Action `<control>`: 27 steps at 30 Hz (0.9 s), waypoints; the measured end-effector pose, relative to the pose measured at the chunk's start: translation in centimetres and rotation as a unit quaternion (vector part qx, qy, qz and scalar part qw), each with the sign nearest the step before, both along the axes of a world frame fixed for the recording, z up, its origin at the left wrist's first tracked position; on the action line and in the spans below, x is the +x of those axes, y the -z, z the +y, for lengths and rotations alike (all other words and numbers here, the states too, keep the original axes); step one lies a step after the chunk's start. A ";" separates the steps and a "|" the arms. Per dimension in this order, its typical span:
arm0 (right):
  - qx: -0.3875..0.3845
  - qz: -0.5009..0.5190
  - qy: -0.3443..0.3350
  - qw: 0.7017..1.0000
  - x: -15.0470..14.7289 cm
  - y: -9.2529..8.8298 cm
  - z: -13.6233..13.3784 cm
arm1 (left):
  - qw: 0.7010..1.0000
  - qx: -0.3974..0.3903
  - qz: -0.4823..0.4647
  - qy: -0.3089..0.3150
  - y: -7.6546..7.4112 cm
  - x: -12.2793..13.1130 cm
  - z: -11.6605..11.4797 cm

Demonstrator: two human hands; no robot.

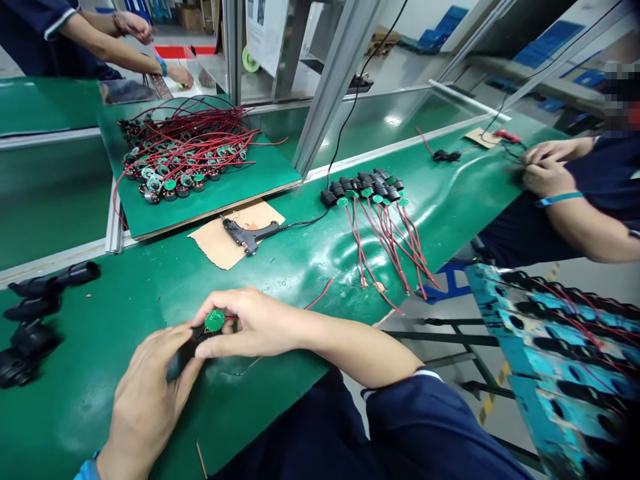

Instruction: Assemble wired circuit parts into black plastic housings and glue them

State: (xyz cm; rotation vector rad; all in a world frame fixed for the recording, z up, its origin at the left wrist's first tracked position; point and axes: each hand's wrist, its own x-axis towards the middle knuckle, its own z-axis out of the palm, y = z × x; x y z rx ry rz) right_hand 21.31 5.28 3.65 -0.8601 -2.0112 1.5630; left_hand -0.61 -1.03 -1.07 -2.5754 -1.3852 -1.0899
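Low on the green bench, my left hand point(147, 393) is closed round a black plastic housing point(186, 353). My right hand point(250, 323) pinches a round green circuit board point(215, 320) at the upper end of that housing; a red wire runs out of the board under my right fingers. Whether the board sits fully inside the housing, I cannot tell. Several black housings point(35, 340) lie to the left of my left hand. Beyond my right hand, several black housings with green boards point(367, 187) lie in a cluster, their red wires stretched toward me.
A glue gun point(250, 235) rests on cardboard point(210, 247). Behind it, a raised board point(240, 193) holds a heap of motors with red wires point(185, 153). A co-worker's hands point(547, 167) work at right. Blue racks point(525, 373) with black parts stand lower right. Another person's arms point(115, 47) show upper left.
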 end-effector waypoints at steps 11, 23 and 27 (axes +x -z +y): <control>0.277 -0.255 0.361 0.853 10.5 0.9 3.3 | 0.998 0.019 0.016 0.057 -0.1 2.0 0.4; 0.335 -0.335 0.542 0.694 22.3 8.4 14.4 | 0.977 -0.051 0.201 0.051 -1.5 15.9 12.5; 0.344 -0.350 0.549 0.677 24.8 9.1 15.4 | 0.971 -0.053 0.232 0.036 -0.3 18.3 15.9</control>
